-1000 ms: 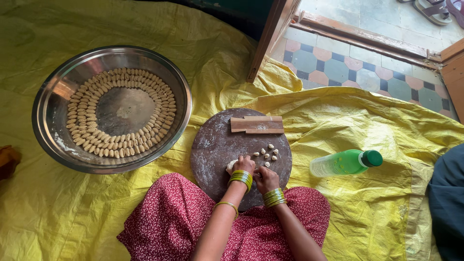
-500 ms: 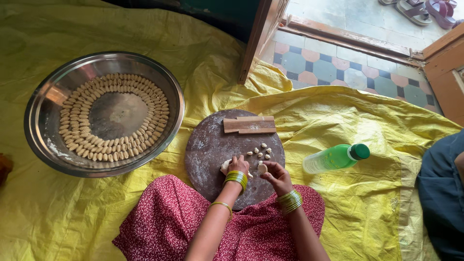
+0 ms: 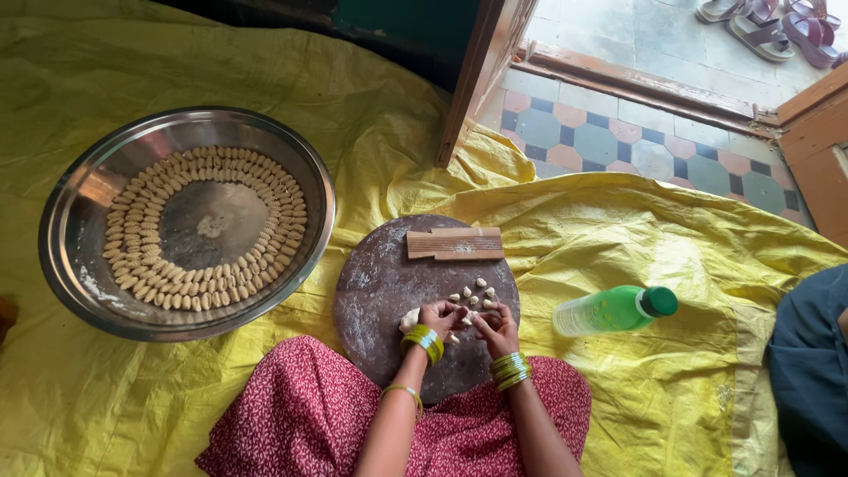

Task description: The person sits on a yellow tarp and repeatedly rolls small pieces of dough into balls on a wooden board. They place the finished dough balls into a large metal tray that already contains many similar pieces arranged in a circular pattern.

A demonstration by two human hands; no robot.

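My left hand (image 3: 437, 318) and right hand (image 3: 496, 329) meet fingertip to fingertip over the near part of a round, flour-dusted board (image 3: 380, 283). A pale dough lump (image 3: 409, 318) shows under my left hand, which is closed on it. My right hand's fingers pinch a small bit of dough between the two hands. Several small dough pieces (image 3: 474, 291) lie on the board just beyond my fingers. A ridged wooden block (image 3: 455, 244) rests at the board's far edge. Both wrists wear green bangles.
A large steel tray (image 3: 66, 265) at the left holds rings of several shaped dough pieces (image 3: 141, 274). A green bottle (image 3: 614, 309) lies on its side to the right on the yellow sheet (image 3: 671, 247). A wooden door frame (image 3: 481, 71) and tiled floor lie beyond; another person's dark clothing (image 3: 808, 371) is at the right.
My right hand lifted slightly off to the right half a second ago and has come back to meet my left hand. The view has shifted a little.
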